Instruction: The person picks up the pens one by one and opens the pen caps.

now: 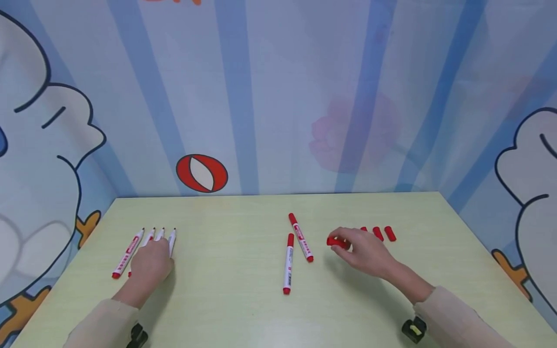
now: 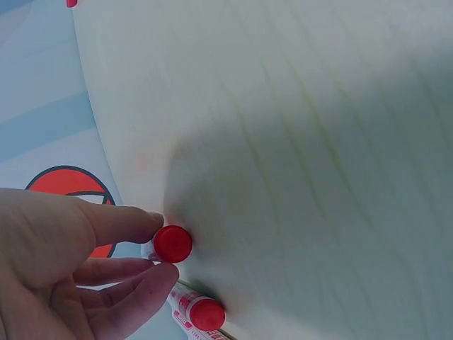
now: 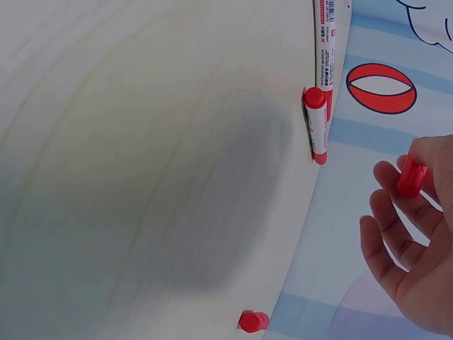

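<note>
At the left of the table, my left hand (image 1: 151,263) is over a row of uncapped whiteboard markers with red ends. In the left wrist view its thumb and fingers pinch the rightmost marker (image 2: 172,244) near the red end, beside another marker (image 2: 206,314). My right hand (image 1: 363,251) is raised above the right side of the table. Between thumb and forefinger it pinches a red marker cap (image 3: 411,177), its other fingers loosely bent. Beyond that hand lie red caps, a middle one (image 1: 377,234) and a right one (image 1: 389,234); a further cap is partly hidden.
Two capped red whiteboard markers, a rear one (image 1: 301,238) and a front one (image 1: 289,263), lie mid-table between the hands. The pale wooden table (image 1: 226,299) ends at a blue striped backdrop (image 1: 283,96) with printed cartoon shapes.
</note>
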Tool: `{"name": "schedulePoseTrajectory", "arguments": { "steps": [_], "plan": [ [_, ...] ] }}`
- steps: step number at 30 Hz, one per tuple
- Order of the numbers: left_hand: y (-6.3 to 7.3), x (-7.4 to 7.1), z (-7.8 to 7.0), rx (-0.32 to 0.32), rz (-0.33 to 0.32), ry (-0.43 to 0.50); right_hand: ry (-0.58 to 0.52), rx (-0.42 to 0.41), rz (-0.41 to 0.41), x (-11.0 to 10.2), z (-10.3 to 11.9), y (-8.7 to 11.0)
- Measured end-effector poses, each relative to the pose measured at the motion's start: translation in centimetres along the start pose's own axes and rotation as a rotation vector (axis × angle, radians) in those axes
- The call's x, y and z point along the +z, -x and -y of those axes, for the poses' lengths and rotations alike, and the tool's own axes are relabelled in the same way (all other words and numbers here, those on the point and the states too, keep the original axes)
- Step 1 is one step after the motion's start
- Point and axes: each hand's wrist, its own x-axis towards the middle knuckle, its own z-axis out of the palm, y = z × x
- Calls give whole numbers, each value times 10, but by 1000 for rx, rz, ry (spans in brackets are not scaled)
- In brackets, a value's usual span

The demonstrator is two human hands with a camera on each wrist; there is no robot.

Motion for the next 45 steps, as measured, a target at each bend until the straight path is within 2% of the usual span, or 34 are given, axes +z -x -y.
{"name": "schedulePoseTrajectory", "arguments": {
  "steps": [9, 19, 28, 45],
  "plan": [
    [-1, -1, 3, 12, 0, -44, 4, 10, 10, -1, 0, 1],
    [-1, -1, 5, 13, -3, -45, 9, 18, 10, 0, 0, 0],
    [-1, 0, 7, 30, -33, -36, 6, 20, 9, 1, 0, 1],
    [0, -8, 3, 21, 7, -64, 9, 37, 35, 2, -2, 0]
  ]
}}
